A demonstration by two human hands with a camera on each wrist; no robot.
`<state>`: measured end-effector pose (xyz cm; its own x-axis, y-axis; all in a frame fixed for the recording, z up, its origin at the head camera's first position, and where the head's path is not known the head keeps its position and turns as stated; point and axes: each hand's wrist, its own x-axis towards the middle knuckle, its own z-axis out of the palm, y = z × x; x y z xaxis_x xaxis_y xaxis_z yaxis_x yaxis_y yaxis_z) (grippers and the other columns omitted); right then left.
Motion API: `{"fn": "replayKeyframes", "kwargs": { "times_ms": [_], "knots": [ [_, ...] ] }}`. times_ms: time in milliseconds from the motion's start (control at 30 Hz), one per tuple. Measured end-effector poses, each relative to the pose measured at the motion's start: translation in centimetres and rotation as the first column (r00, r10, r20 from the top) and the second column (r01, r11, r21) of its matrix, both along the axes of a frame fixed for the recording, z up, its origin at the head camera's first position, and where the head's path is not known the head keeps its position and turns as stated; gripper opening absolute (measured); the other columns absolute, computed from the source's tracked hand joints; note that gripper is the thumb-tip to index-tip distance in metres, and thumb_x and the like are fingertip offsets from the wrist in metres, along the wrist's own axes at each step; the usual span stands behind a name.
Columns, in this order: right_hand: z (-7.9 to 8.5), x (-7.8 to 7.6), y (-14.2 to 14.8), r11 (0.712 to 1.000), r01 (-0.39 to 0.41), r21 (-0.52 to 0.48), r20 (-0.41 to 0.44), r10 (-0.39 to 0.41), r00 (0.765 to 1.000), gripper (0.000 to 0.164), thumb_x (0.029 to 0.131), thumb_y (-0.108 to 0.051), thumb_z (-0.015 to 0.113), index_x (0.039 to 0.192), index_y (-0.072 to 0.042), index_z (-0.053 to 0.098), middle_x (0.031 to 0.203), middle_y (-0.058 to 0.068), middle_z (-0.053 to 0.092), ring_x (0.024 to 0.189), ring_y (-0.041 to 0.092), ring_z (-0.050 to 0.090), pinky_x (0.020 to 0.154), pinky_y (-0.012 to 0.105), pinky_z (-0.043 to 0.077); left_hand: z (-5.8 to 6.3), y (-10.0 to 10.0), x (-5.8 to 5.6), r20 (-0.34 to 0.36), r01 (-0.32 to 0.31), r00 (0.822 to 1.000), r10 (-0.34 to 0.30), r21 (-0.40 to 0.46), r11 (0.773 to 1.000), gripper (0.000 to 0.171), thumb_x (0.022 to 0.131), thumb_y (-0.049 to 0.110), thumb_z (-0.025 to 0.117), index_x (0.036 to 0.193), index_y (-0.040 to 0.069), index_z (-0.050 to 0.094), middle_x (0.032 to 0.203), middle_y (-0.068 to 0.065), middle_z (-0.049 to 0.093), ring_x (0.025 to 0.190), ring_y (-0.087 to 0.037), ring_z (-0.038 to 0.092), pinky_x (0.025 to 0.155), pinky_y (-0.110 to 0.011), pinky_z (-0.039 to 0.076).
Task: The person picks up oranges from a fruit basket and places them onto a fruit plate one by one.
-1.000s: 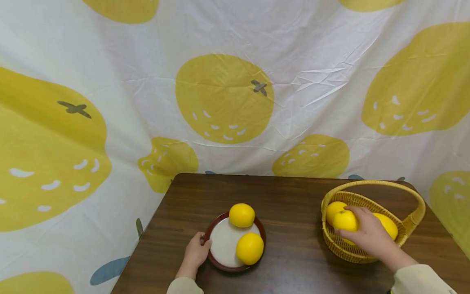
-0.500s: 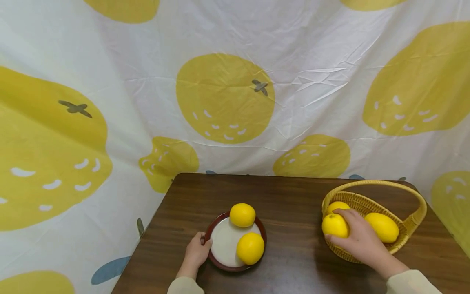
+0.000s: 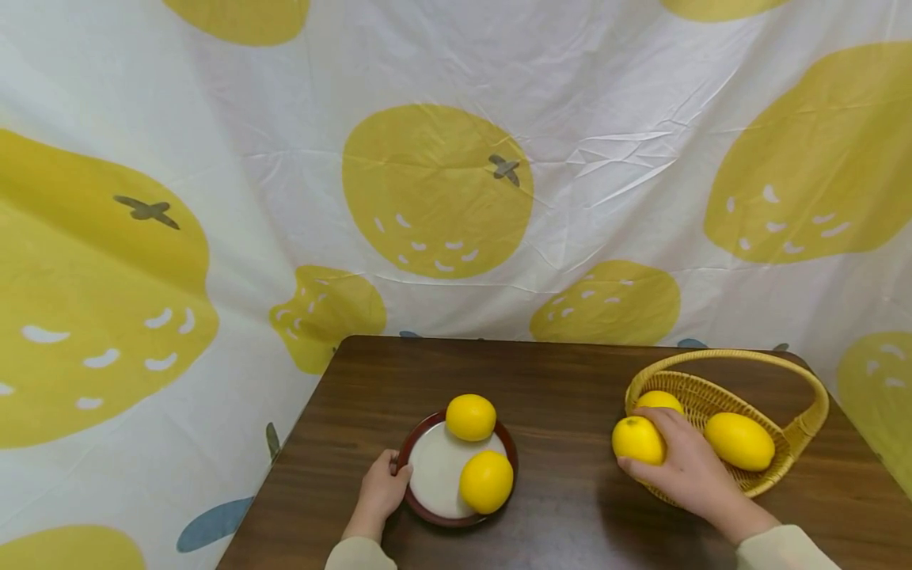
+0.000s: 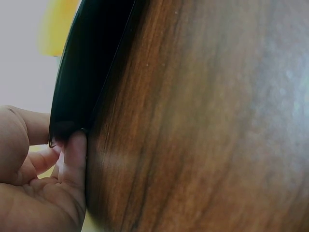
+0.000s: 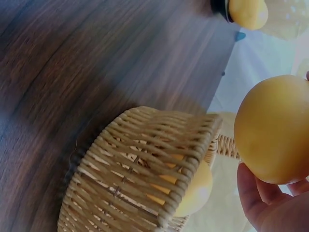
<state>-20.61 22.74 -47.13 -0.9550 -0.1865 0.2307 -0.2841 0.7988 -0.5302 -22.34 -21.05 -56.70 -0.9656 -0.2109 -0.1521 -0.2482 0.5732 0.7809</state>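
Head view: the plate [image 3: 431,469], lower centre, is pinched at its left rim by the left hand [image 3: 382,484], presumably to steady it on the surface [image 3: 570,396]. Plate lemons [image 3: 487,482] are set on its right half. Lower right, the held lemon [image 3: 636,441] is gripped by the curled right hand [image 3: 693,473], over the left rim of the basket [image 3: 701,389]; basket lemons [image 3: 741,441] are kept in by its walls.

Left wrist view: rim clasped by fingers, lower left.

Right wrist view: held lemon, right edge, cupped by fingers, likely against slipping.
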Motion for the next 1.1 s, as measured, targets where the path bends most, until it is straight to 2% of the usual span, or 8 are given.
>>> {"fn": "replayKeyframes", "kwargs": {
  "times_ms": [300, 567, 1100],
  "knots": [
    [-0.1, 0.0, -0.9, 0.999, -0.023, -0.031, -0.032, 0.022, 0.999, 0.07, 0.079, -0.043, 0.083, 0.134, -0.007, 0.057, 0.13, 0.017, 0.061, 0.103, 0.032, 0.063, 0.07, 0.038, 0.049, 0.0, 0.0, 0.0, 0.015, -0.006, 1.0, 0.006, -0.002, 1.0, 0.028, 0.099, 0.013, 0.06, 0.121, -0.004, 0.057, 0.104, -0.023, 0.067, 0.095, -0.033, 0.065, 0.084, -0.05, 0.052],
    [-0.4, -0.6, -2.2, 0.997, -0.041, -0.06, -0.053, 0.037, 0.998, 0.07, 0.078, -0.041, 0.084, 0.133, -0.007, 0.057, 0.129, 0.016, 0.061, 0.106, 0.032, 0.062, 0.074, 0.04, 0.05, 0.0, -0.1, 0.0, -0.003, 0.001, 1.0, -0.001, 0.001, 1.0, 0.028, 0.099, 0.012, 0.06, 0.12, -0.005, 0.057, 0.103, -0.023, 0.067, 0.094, -0.032, 0.064, 0.082, -0.05, 0.052],
    [-2.0, -1.9, -5.3, 0.985, -0.052, -0.164, -0.057, 0.043, 0.997, 0.067, 0.079, -0.034, 0.085, 0.131, -0.004, 0.058, 0.124, 0.015, 0.062, 0.107, 0.03, 0.06, 0.081, 0.042, 0.05, -0.3, -0.2, 0.0, -0.015, 0.007, 1.0, -0.007, -0.001, 1.0, 0.028, 0.098, 0.012, 0.06, 0.12, -0.005, 0.057, 0.101, -0.021, 0.067, 0.091, -0.03, 0.064, 0.08, -0.048, 0.052]
  ]
}}
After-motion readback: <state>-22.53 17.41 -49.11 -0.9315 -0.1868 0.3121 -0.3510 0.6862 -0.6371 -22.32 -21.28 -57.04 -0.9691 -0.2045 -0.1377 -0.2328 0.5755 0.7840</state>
